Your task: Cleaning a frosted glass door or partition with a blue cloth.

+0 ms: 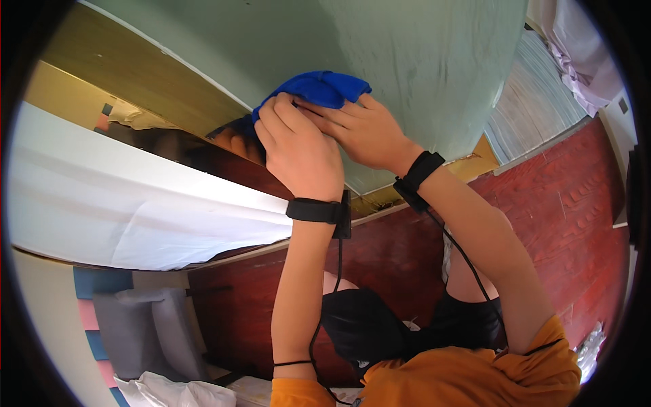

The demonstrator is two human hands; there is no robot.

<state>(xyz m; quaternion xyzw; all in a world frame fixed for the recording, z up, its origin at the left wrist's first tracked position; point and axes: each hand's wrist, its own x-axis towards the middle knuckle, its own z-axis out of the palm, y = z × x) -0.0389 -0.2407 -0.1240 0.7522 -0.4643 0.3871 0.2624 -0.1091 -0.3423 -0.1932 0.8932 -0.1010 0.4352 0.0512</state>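
Note:
A bright blue cloth [325, 88] lies bunched against a pale green, smooth upright panel [420, 74], near the panel's left edge. My left hand [302, 149] grips the cloth's near left side, fingers bent over it. From the right, my right hand [369, 132] holds the cloth's lower right part, and its fingertips meet those of my left hand. Parts of the fingers are hidden behind the cloth and the other hand. To the left of the hands, a glossy brownish strip [163, 74] shows a reflection of the cloth and fingers.
White fabric [149, 197] hangs at the left. Below it stands a grey chair [146, 332] beside a white plastic bag [176, 393]. Reddish wooden floor [542, 190] runs beneath me. Pale lilac fabric [576, 54] hangs at the upper right. Black cables [339, 271] run from both wristbands.

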